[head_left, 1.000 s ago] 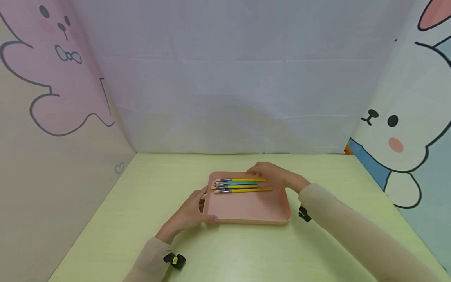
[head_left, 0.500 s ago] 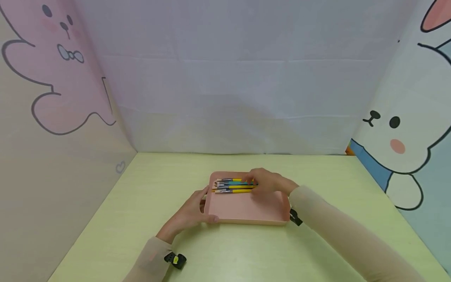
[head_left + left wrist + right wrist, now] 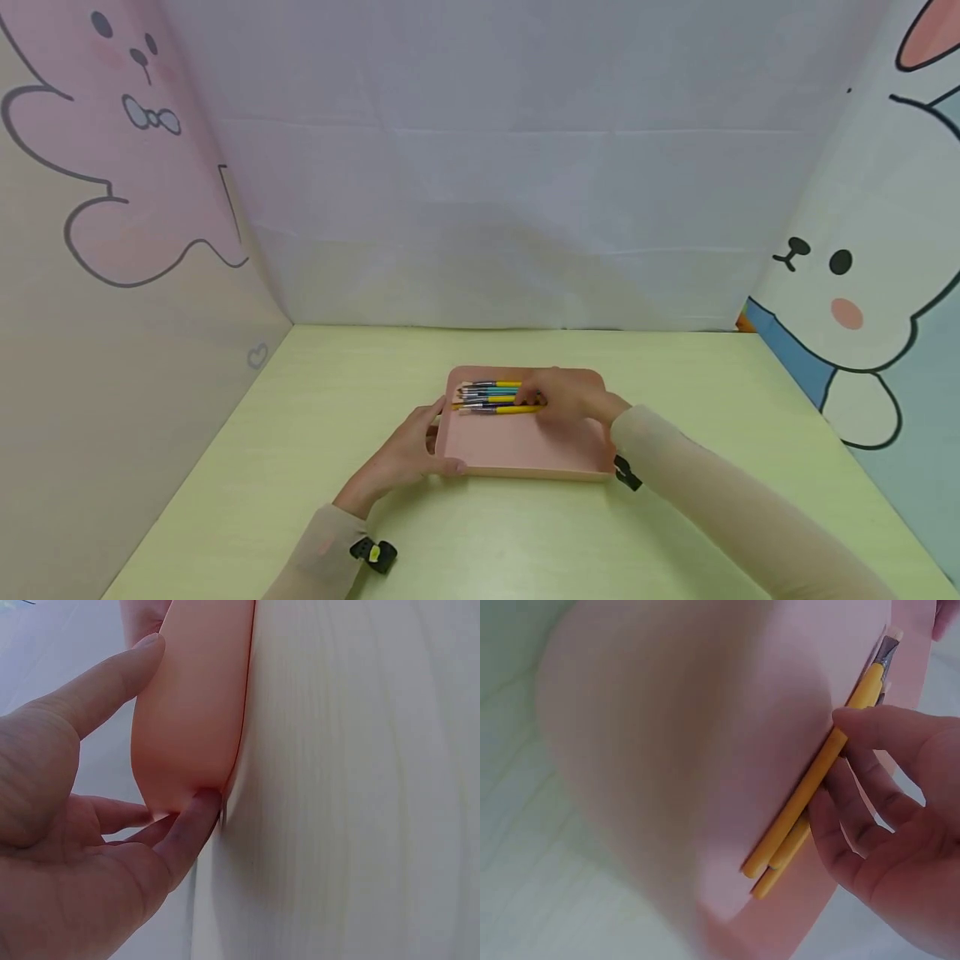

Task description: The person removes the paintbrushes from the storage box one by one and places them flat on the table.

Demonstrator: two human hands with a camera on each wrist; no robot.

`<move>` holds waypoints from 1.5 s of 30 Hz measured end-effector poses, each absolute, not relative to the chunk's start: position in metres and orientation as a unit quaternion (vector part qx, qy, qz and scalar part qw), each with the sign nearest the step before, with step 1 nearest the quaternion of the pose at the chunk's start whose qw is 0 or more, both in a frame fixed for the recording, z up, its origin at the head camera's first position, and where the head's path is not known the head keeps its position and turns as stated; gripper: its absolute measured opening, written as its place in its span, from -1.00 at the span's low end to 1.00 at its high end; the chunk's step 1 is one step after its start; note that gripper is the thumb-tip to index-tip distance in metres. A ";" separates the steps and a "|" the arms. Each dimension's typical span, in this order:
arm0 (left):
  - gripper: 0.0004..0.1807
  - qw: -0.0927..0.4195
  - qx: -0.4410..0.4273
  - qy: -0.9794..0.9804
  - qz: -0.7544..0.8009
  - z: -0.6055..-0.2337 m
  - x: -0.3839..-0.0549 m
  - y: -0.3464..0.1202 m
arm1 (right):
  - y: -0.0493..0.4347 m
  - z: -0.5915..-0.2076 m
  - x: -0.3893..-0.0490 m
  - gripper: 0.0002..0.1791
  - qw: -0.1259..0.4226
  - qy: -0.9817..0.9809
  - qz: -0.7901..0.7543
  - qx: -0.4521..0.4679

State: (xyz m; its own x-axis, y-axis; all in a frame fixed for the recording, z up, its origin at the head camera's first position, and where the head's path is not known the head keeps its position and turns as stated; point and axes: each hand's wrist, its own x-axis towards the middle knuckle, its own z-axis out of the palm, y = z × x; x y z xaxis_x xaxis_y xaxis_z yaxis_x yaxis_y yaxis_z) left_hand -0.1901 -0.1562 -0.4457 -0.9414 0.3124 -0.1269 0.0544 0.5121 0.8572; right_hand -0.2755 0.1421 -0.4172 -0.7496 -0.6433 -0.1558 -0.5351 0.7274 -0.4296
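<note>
A shallow pink tray (image 3: 495,446) lies on the table, with several paintbrushes (image 3: 487,398) side by side near its far left part. Their handles are yellow and teal, and the bristles point left. My left hand (image 3: 405,450) grips the tray's near left corner, thumb along the front wall and fingers at the left end, as the left wrist view shows. Over the handles, my right hand (image 3: 566,396) pinches brushes between thumb and fingers. In the right wrist view the thumb lies on the nearest yellow paintbrush (image 3: 802,787); how many are held is hidden.
The pale yellow-green table (image 3: 360,367) runs back to a plain white sheet (image 3: 480,208). Side panels carry a pink bear drawing (image 3: 150,192) at left and a white rabbit drawing (image 3: 885,275) at right.
My right hand has moved left and slightly down along the brush handles, and its fingers have closed in on them. The nearest brush has turned slightly. My left hand stays on the tray.
</note>
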 end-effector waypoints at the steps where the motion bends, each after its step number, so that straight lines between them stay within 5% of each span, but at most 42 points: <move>1: 0.26 0.134 0.107 0.858 0.484 -0.446 -0.190 -0.156 | 0.142 -0.418 -0.275 -0.65 0.148 0.916 -0.188 -0.321; 26: 0.26 0.135 0.105 0.860 0.481 -0.446 -0.188 -0.157 | 0.155 -0.413 -0.276 -0.58 0.130 0.903 -0.224 -0.344; 32: 0.29 0.133 0.113 0.855 0.489 -0.447 -0.188 -0.158 | 0.173 -0.399 -0.279 -0.58 0.106 0.879 -0.240 -0.398; 45: 0.26 0.136 0.113 0.850 0.495 -0.445 -0.187 -0.157 | 0.252 -0.372 -0.283 -0.62 0.085 0.900 -0.229 -0.362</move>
